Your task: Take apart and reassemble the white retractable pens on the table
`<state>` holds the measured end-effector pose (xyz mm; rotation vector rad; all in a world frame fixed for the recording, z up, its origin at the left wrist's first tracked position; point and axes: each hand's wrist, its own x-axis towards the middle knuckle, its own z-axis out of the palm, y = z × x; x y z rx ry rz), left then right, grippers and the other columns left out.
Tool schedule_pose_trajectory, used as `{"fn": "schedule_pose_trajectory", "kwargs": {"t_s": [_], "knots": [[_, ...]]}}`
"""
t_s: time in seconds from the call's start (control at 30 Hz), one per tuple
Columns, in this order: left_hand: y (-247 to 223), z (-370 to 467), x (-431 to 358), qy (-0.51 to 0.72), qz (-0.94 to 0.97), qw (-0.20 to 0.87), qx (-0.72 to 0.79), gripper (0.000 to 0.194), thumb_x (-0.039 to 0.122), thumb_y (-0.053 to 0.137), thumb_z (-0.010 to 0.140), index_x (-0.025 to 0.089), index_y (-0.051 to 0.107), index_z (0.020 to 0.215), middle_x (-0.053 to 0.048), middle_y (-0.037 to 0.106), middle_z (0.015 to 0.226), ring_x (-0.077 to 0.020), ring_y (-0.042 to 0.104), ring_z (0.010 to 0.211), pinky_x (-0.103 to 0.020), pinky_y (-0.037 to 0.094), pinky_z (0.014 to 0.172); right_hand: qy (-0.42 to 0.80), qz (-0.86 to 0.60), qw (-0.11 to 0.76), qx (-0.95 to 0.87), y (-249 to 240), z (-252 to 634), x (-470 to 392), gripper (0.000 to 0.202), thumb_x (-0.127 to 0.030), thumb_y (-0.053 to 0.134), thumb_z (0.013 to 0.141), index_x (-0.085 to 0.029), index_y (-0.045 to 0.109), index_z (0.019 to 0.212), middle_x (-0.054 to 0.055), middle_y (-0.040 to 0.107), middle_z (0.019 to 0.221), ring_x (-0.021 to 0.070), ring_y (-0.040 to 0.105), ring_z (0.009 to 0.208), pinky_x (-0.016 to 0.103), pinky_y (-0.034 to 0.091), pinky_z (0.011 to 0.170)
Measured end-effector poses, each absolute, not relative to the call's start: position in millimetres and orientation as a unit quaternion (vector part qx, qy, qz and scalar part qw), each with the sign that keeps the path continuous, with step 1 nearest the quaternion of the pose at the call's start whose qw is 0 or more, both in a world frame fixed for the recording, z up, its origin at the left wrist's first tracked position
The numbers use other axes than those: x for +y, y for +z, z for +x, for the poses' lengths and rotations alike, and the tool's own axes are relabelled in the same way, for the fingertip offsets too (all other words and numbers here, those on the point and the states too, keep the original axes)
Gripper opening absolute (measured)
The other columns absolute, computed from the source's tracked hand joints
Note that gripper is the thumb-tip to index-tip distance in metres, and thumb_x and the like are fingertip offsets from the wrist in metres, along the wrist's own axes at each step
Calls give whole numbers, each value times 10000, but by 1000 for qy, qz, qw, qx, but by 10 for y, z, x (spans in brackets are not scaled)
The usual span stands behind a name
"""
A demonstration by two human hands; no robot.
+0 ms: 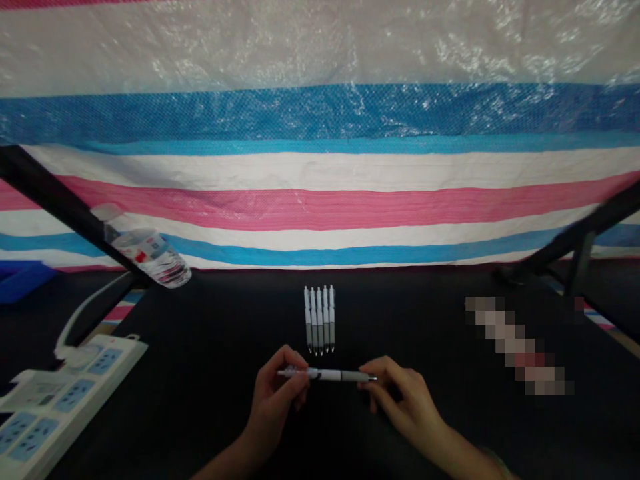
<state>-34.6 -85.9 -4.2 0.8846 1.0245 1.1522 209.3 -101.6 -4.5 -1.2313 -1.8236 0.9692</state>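
A white pen (330, 375) with a grey grip lies level between my two hands, its metal tip pointing right. My left hand (280, 390) pinches the clip end between thumb and fingers. At the tip end, the thumb and fingers of my right hand (403, 393) close round the pen's point. Just beyond my hands, several matching white pens (319, 320) lie side by side in a row on the black table (225, 333), grey grips and tips toward me.
On the left is a white power strip (75, 393) with a plug and cable. A water bottle (163, 260) stands at the back left near a black bar (70, 203). A blue tray (25, 277) sits at the far left. Striped sheeting (320, 207) hangs behind. A pixelated patch covers something at right.
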Motion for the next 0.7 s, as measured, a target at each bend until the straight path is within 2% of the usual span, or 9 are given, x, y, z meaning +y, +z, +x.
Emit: {"fn": "schedule_pose_trajectory", "kwargs": {"t_s": [0.1, 0.2, 0.3, 0.53, 0.63, 0.7], "knots": [[-30, -349, -849, 498, 393, 634, 443, 326, 453, 811, 765, 176, 638, 767, 38, 556, 594, -91, 466, 490, -187, 357, 446, 345, -470, 319, -747, -8, 2103, -1019, 324, -411, 452, 1048, -201, 640, 889, 1, 636, 672, 150, 618, 584, 254, 431, 584], [-35, -359, -844, 488, 408, 634, 440, 321, 457, 792, 796, 174, 641, 782, 29, 561, 622, -97, 472, 511, -195, 371, 459, 358, -468, 292, -754, 55, 2111, -1007, 387, -389, 411, 1056, -194, 599, 780, -5, 596, 652, 139, 583, 576, 250, 397, 579], [-65, -377, -840, 480, 430, 629, 435, 287, 434, 776, 831, 180, 642, 816, 27, 565, 647, -99, 481, 535, -198, 385, 484, 388, -474, 291, -735, 69, 2112, -990, 417, -421, 414, 1049, -191, 580, 743, -14, 558, 637, 133, 549, 566, 246, 374, 565], [-121, -391, -834, 476, 449, 630, 418, 245, 401, 775, 852, 186, 659, 857, 22, 578, 722, -89, 485, 562, -192, 388, 506, 488, -491, 304, -655, -33, 2110, -976, 545, -611, 424, 997, -198, 536, 661, -25, 506, 545, 123, 456, 490, 235, 318, 479], [-133, -367, -821, 487, 441, 622, 427, 197, 374, 772, 863, 202, 690, 910, 30, 585, 702, -97, 511, 594, -188, 419, 541, 496, -498, 307, -642, -26, 2069, -977, 509, -580, 439, 1002, -193, 556, 693, -32, 505, 553, 118, 441, 495, 231, 317, 486], [-131, -343, -802, 507, 435, 603, 436, 183, 339, 801, 840, 210, 716, 938, 15, 630, 775, -111, 567, 678, -196, 467, 617, 483, -501, 295, -654, -3, 2024, -985, 451, -511, 470, 1007, -185, 582, 717, -26, 531, 588, 122, 470, 530, 231, 338, 515]]}}
